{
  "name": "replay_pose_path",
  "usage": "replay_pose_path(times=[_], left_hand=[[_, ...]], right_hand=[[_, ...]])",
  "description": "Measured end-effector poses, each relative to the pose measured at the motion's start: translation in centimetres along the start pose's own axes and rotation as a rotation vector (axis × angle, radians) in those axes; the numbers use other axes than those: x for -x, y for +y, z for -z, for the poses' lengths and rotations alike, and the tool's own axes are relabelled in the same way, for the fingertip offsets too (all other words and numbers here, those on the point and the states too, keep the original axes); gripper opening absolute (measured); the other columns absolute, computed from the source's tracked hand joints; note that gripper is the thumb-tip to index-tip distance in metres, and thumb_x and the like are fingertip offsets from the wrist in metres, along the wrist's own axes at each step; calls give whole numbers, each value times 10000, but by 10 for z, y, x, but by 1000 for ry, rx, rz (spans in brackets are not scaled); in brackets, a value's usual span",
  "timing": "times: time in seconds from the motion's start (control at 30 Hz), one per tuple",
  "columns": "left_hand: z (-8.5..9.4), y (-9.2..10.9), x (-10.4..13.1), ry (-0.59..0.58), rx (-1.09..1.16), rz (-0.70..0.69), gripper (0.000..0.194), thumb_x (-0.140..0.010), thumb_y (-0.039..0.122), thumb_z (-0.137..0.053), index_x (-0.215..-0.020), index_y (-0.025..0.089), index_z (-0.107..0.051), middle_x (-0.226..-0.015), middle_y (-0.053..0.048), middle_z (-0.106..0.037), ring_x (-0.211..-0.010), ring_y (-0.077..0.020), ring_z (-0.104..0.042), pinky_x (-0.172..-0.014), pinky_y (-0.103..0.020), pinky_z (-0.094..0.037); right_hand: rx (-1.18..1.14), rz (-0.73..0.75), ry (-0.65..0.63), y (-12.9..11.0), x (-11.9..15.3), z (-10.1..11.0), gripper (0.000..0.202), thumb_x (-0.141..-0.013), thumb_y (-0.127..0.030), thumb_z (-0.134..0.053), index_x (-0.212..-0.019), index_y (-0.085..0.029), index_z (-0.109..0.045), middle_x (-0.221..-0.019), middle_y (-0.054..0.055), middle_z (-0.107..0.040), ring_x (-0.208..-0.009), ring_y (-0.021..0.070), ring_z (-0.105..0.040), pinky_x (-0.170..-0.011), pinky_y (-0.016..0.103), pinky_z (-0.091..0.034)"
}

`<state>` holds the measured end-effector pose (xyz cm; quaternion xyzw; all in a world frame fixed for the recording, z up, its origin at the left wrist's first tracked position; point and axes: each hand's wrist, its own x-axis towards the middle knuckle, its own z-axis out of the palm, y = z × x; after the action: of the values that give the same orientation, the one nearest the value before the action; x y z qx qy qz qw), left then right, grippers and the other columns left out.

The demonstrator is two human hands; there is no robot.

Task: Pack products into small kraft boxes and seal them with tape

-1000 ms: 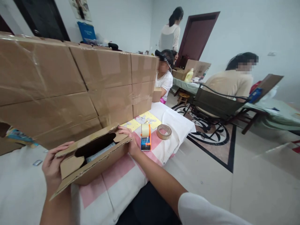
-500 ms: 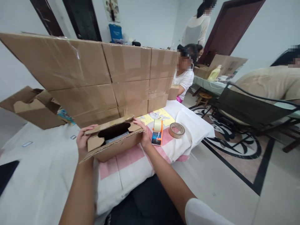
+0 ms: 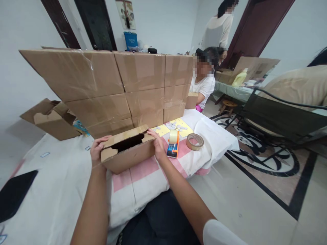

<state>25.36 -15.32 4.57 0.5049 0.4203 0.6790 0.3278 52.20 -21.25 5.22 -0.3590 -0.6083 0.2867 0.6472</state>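
Observation:
Between my two hands stands a small brown cardboard box [image 3: 135,156], its top flaps partly folded in with a dark gap between them. My left hand [image 3: 98,148] grips the box's left end, fingers over the far flap's edge. At the right end my right hand [image 3: 157,144] holds the corner, fingers along the top. Just right of that hand lies a tape dispenser [image 3: 173,144] in orange and blue with a clear roll. Beside it rests a roll of brown tape [image 3: 195,141]. The box's contents are hidden in the dark.
Taped cartons [image 3: 143,75] form a wall behind the box. An open carton [image 3: 58,120] sits at the left, and a black flat object [image 3: 17,194] lies nearer. A person in white [image 3: 204,83] sits beyond the cartons. A folding chair [image 3: 281,112] stands at the right.
The near and far flaps have come inward, narrowing the opening over the box. Both hands stay at its ends. The view has shifted slightly left.

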Motion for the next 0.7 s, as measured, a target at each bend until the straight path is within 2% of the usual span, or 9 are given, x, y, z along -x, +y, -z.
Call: replay_pose_path(times=[0.13, 0.3, 0.37, 0.43, 0.47, 0.57, 0.63, 0.7], left_hand=[[-2, 1, 4, -5, 17, -18, 239, -596, 371, -582, -759, 196, -590, -902, -73, -705, -994, -285, -626, -971, -460, -457], [-13, 6, 16, 50, -79, -48, 240, -729, 401, -514, -849, 207, -587, -1010, -90, -711, -1030, -255, -650, -984, -411, -482], [-15, 5, 20, 91, -193, -31, 315, -826, 409, -452, -987, 196, -620, -1065, -109, -714, -1046, -245, -656, -975, -389, -495], [-11, 2, 19, 179, -333, 1, 432, -938, 398, -316, -1232, 196, -558, -1226, -123, -677, -1126, -227, -637, -1004, -377, -483], [-7, -1, 18, 229, -419, 30, 458, -969, 393, -273, -1282, 191, -539, -1283, -137, -651, -1182, -234, -612, -1032, -387, -464], [14, -10, 18, 316, -698, 166, 461, -966, 399, -403, -1333, 159, -543, -1483, -199, -496, -1417, -324, -405, -1177, -503, -283], [27, -17, 19, 306, -861, 279, 527, -921, 369, -511, -1386, 121, -518, -1577, -243, -359, -1502, -389, -237, -1204, -601, -130], [36, -24, 16, 250, -982, 379, 603, -911, 350, -519, -1457, 103, -454, -1615, -247, -284, -1526, -411, -153, -1192, -661, -40]], right_hand=[[-7, -53, 59, 2, 0, -5, 550, -971, -620, -404, -1312, -262, -644, -1445, 64, -577, -1378, 223, -485, -1186, 385, -334], [-14, -137, 107, 8, 3, -7, 577, -940, -567, -503, -1411, -239, -565, -1468, 75, -560, -1409, 232, -462, -1192, 402, -337], [20, -164, 125, 12, 4, -7, 592, -936, -564, -500, -1404, -208, -571, -1448, 98, -577, -1394, 238, -480, -1182, 418, -348], [48, -172, 141, 15, 3, -8, 583, -939, -553, -490, -1375, -181, -593, -1416, 119, -601, -1352, 244, -521, -1164, 428, -370], [53, -166, 143, 16, 2, -8, 572, -942, -542, -487, -1363, -174, -603, -1401, 125, -611, -1328, 246, -542, -1156, 432, -378], [41, -136, 141, 18, -1, -11, 549, -951, -510, -476, -1355, -163, -608, -1371, 140, -628, -1274, 252, -583, -1130, 436, -406], [46, -126, 130, 17, -2, -12, 548, -955, -496, -465, -1371, -163, -594, -1372, 148, -624, -1272, 257, -585, -1116, 440, -419], [54, -123, 126, 16, -1, -12, 546, -958, -490, -460, -1383, -171, -584, -1379, 150, -617, -1275, 261, -581, -1114, 450, -420]])
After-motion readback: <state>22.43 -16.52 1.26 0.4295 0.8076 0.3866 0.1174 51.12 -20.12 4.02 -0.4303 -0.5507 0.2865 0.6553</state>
